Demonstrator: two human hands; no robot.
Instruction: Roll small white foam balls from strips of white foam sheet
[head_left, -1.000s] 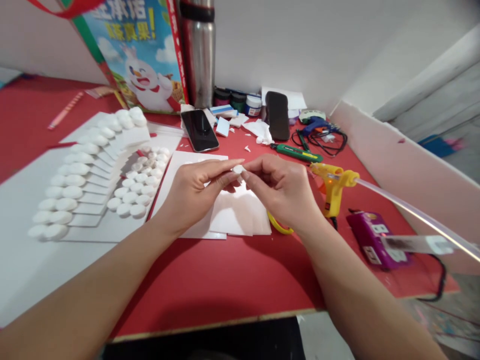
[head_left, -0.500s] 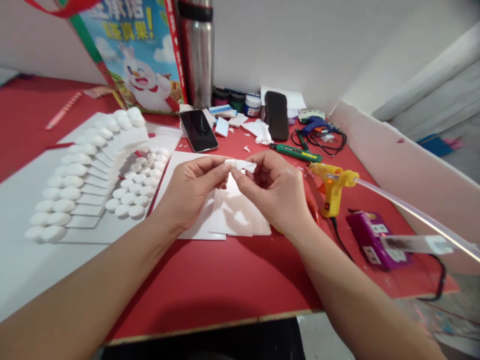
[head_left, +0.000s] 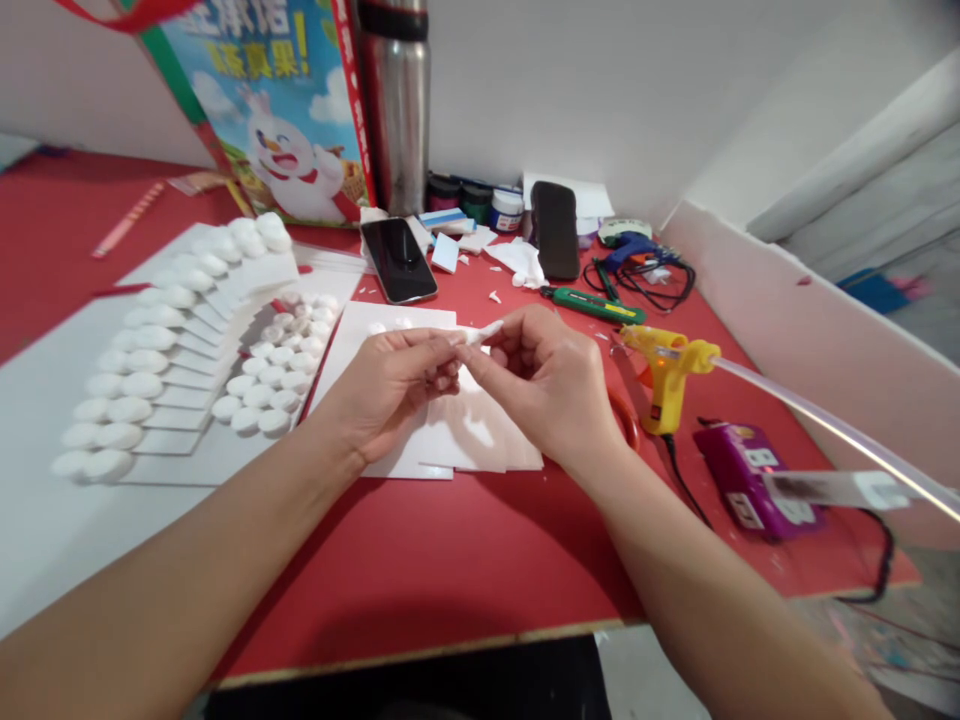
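Note:
Between my two hands is a small white piece of thin, tissue-like material, pinched at both ends. My left hand grips its left end between thumb and fingers. My right hand is closed on the other end, thumb tip close to the left thumb. Whether something is wrapped inside, I cannot tell. Beneath the hands lie white sheets, with a few small white rounds near the upper edge. To the left, several padded white discs line a fanned row of white cards, with smaller discs grouped beside them.
A yellow glue gun with a long clear stick stands at the right, near a purple box. Behind are a green-handled tool, two phones, white scraps, a steel bottle and a printed bag.
The white piece's right end has become narrower and now tilts upward. My left fingers have dropped slightly, uncovering small white rounds on the sheet behind.

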